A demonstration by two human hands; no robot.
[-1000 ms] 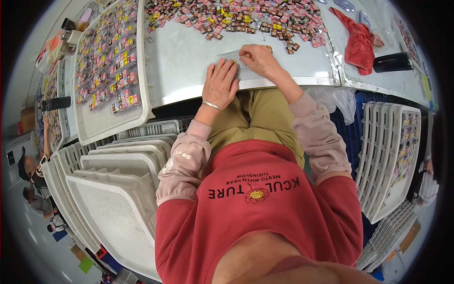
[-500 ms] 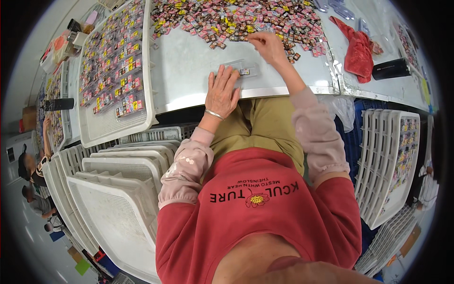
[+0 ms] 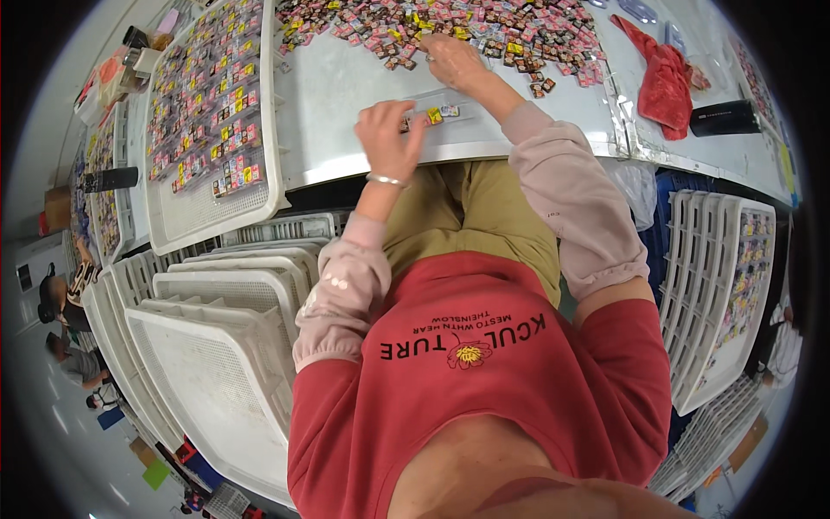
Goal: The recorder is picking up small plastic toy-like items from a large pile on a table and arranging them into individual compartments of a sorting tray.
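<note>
A clear plastic case lies near the table's front edge with a few small coloured pieces in it, a yellow one among them. My left hand is curled about its left end, thumb on the near side and fingers on the far side; part of the case is hidden there. Beyond the case, my right hand reaches to the near edge of a heap of small pink, black and yellow pieces. Its fingertips are drawn together, and whatever they pinch is too small to make out.
At left, a white tray bears rows of filled clear cases. Empty white trays are stacked below it. A red cloth and a black cylinder lie to the right, above more stacked trays. Other people sit at far left.
My left hand has gone from lying flat beside the case to curling around its end. My right hand has shifted left along the heap. More pieces now show in the case.
</note>
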